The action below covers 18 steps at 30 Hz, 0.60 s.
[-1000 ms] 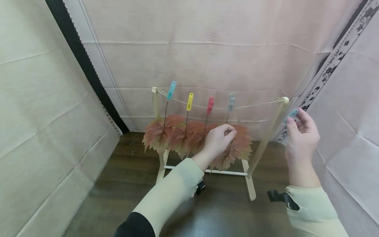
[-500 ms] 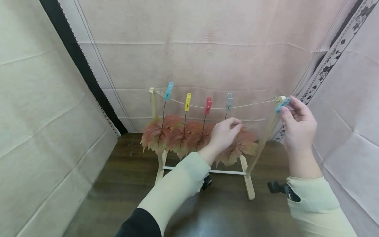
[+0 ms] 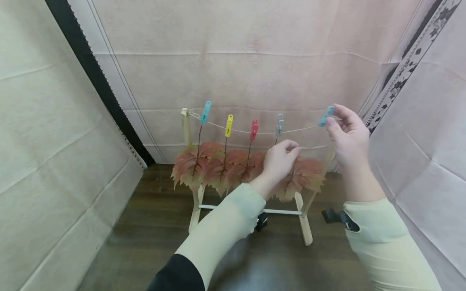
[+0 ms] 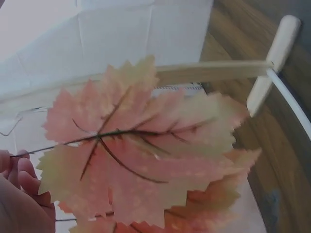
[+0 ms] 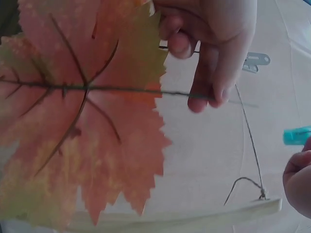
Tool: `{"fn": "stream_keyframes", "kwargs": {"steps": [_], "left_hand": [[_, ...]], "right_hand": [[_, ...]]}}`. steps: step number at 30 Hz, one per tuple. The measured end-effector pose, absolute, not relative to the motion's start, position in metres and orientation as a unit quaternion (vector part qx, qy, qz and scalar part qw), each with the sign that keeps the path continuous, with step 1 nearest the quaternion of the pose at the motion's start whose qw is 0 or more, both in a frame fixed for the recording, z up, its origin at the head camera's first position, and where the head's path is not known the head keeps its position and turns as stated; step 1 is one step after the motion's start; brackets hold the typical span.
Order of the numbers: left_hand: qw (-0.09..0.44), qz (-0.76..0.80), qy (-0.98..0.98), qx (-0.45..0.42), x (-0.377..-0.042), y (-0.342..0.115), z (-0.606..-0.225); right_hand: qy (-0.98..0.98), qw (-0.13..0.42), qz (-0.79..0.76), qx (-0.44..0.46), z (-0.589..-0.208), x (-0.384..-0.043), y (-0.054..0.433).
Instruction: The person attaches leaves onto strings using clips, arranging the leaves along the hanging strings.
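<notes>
My left hand (image 3: 278, 161) pinches the thin dark stem of a red-and-green maple leaf (image 4: 146, 145) between thumb and fingertips. In the right wrist view, the stem's tip pokes past the fingers towards the string (image 5: 251, 136). My right hand (image 3: 350, 135) holds a blue clothespin (image 3: 326, 116) near the string's right end, up and right of the left hand. Along that string hang a light blue clothespin (image 3: 206, 112), a yellow clothespin (image 3: 228, 125), a red clothespin (image 3: 254, 129) and a grey-blue clothespin (image 3: 279, 125), with leaf stems below them. The left hand partly hides the rightmost leaves.
A wooden frame with a left post (image 3: 186, 128) carries the string and stands on a dark wooden table (image 3: 145, 242). Its white crossbar (image 3: 282, 211) runs low between the feet. Pale cloth walls (image 3: 251, 68) enclose the back and sides.
My right hand has brought the blue clothespin left and up, from beyond the right post to the string's right end. The left hand has shifted right and slightly up with its leaf.
</notes>
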<state>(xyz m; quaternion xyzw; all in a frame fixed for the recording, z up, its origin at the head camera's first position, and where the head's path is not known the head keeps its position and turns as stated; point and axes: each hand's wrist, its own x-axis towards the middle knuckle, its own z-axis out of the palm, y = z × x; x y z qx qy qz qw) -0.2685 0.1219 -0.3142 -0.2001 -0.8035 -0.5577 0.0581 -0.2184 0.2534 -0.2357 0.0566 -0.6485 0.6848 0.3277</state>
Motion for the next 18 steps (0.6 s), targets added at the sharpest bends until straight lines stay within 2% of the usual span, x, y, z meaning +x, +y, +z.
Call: {"fn": "stream_keyframes", "kwargs": {"steps": [6,18], "left_hand": [[0.053,-0.585,-0.793,-0.161,-0.269,0.131,-0.307],[0.042,-0.638,-0.755,-0.146,-0.271,0.148,-0.308]], "right_hand": [[-0.689,0.271,0.668,0.069,-0.231,-0.224,0.249],[-0.782,0.246,0.573,0.017,-0.228,-0.229,0.252]]}}
